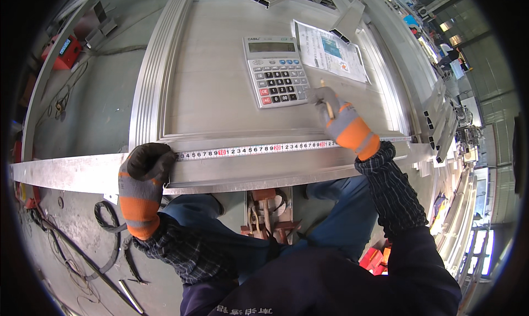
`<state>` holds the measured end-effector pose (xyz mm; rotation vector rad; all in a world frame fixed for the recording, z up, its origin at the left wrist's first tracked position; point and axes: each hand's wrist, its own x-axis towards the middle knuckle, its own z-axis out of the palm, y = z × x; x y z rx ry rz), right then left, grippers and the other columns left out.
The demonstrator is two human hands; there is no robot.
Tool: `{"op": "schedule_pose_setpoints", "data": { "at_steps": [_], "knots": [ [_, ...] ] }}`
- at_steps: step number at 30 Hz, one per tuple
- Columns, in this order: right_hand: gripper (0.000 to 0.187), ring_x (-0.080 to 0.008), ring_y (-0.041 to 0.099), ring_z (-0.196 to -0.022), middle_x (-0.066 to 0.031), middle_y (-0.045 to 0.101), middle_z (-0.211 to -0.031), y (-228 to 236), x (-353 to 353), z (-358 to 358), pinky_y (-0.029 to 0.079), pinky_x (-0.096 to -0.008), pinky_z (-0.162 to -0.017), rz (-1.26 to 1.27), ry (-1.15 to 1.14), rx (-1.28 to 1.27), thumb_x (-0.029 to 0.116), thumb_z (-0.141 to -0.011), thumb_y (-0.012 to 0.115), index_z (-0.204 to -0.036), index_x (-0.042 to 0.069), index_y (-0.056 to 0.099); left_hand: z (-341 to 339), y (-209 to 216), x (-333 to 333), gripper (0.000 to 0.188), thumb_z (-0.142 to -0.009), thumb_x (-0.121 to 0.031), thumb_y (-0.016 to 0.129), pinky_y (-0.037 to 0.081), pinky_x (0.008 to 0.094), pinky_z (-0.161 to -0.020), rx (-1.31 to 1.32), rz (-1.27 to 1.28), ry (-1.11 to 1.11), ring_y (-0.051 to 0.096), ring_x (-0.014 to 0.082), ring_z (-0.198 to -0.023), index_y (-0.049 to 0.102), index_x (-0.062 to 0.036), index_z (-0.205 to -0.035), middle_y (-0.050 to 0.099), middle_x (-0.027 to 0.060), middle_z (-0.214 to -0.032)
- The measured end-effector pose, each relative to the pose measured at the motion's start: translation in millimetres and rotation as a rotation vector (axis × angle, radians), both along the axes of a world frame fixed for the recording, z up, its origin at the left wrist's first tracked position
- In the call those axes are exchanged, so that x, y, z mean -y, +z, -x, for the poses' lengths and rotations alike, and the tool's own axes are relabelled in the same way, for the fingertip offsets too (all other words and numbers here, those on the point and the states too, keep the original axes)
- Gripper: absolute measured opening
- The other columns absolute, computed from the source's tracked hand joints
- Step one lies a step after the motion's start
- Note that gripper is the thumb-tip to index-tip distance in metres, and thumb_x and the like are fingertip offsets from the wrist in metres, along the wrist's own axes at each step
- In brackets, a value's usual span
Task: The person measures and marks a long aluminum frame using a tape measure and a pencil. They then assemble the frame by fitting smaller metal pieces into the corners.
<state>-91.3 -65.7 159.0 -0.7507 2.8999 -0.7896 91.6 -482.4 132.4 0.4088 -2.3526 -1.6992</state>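
Note:
Both my hands wear grey and orange work gloves. My left hand [147,167] is closed on the end of a measuring tape [253,149], at the left end of its visible scale. The white tape is drawn out straight to the right along a flat aluminium profile [231,172] in front of me. My right hand [337,113] grips a thin tan pencil [329,103] above the panel, its fingers somewhat blurred. Just left of it lies a grey calculator [277,73] with black, white and red keys. The right glove and sleeve cover part of the tape.
A printed sheet [330,51] lies right of the calculator. Cut aluminium profile pieces [348,21] rest at the panel's far edge, and more are stacked at right. The frame's ridged left rail [160,68] borders the panel. Black hoses [113,250] lie on the floor at left, beyond a red machine [65,51].

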Motion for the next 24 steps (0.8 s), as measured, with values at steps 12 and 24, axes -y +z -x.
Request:
{"op": "schedule_pose_setpoints", "data": {
  "at_steps": [12, 24],
  "knots": [
    [0.053, -0.0509, 0.072, -0.114, -0.0295, 0.074, -0.128, -31.2, 4.5, 20.9, 0.055, -0.0554, -0.105, -0.471, -0.095, -0.049, 0.022, -0.099, 0.063, -0.151, 0.018, 0.055, -0.9, -0.4, 1.9, 0.012, -0.102, -0.005, 0.079, 0.060, 0.0308, -0.080, 0.037, -0.002, -0.002, 0.071, 0.0140, -0.085, 0.081, 0.0003, -0.113, 0.081, 0.0068, -0.097],
    [0.052, -0.0513, 0.076, -0.100, -0.0300, 0.074, -0.129, -22.0, 45.9, 27.0, 0.060, -0.0569, -0.090, -0.345, 0.175, -0.047, 0.023, -0.103, 0.062, -0.151, 0.006, 0.056, -0.7, -0.5, 2.6, 0.012, -0.101, -0.007, 0.081, 0.062, 0.0322, -0.081, -0.008, 0.054, -0.017, 0.073, 0.0152, -0.085, 0.082, -0.0004, -0.112, 0.082, 0.0085, -0.097]
  ]
}}
